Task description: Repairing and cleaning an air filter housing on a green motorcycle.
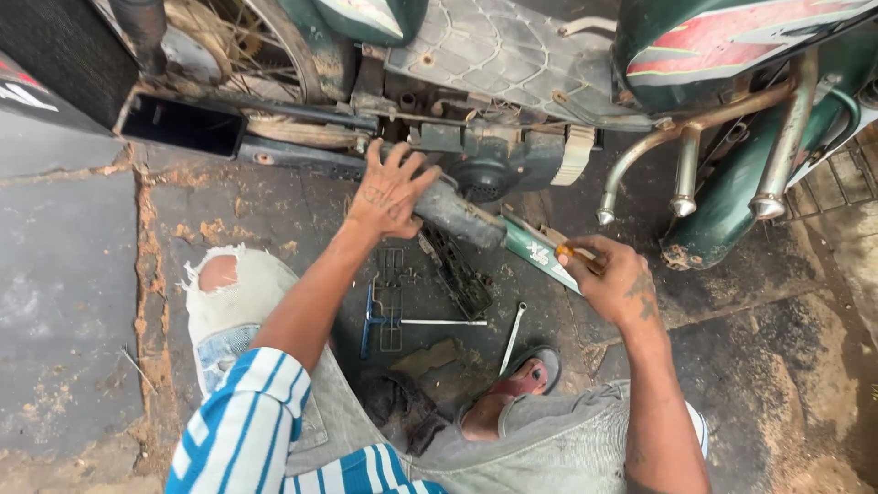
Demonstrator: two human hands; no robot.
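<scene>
Upper left of frame: black rectangular open-ended box section (183, 126) under the motorcycle (512, 55), spoked rear wheel (229, 37) just above it.

Lower left: person's striped blue-and-white sleeve (251, 430), torn light jeans with bare knee (218, 272) showing. Concrete floor (73, 302) is stained, cracked, with rusty grit along the seams.

Centre: left hand (391, 187) is spread flat, fingers splayed, palm pressed on the dark engine side cover (457, 212). Not gripping, just bearing on it. Cover sits low on the bike, centre of frame, angled down toward the right.

Below that, on the floor between the legs: blue T-handle tool (369, 320), black ribbed plastic grille piece (457, 274), thin metal rod (444, 322), a spanner (513, 337) lying near the sandalled foot (529, 375). A dark rag (398, 402) lies beside the foot.

Right of centre: green panel strip (540, 256) runs diagonally from the cover's lower end to the right hand (615, 279). That hand is curled closed around an orange-handled tool (578, 256), probably a screwdriver; tip hidden, can't tell what it touches.

Upper right: chrome-and-rust frame tubes (686, 155), green fairing with red stripe (732, 41), green front mudguard (732, 201) near a metal grate (841, 183) at the right edge.
</scene>
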